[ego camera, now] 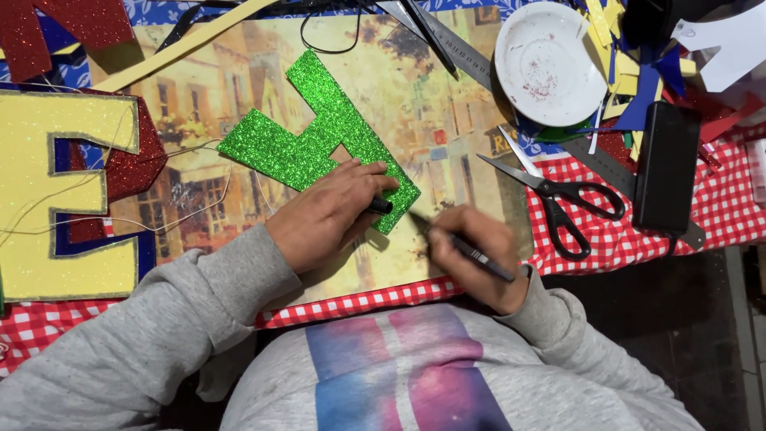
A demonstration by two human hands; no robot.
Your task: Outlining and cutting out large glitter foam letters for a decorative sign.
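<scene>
A green glitter foam letter [319, 136] lies on a picture board [415, 112]. My left hand [327, 214] presses down on the letter's near end and also pinches a small black cap [381, 205]. My right hand [477, 257] holds a dark pen [471, 249], its tip at the letter's lower right edge.
Black-handled scissors [558, 199] lie open to the right on a red checked cloth [638, 231]. Beyond them are a dark phone [666, 168], a white plate [550, 62], a metal ruler [455, 44] and paper scraps. A big yellow letter [64, 199] and red glitter pieces lie left.
</scene>
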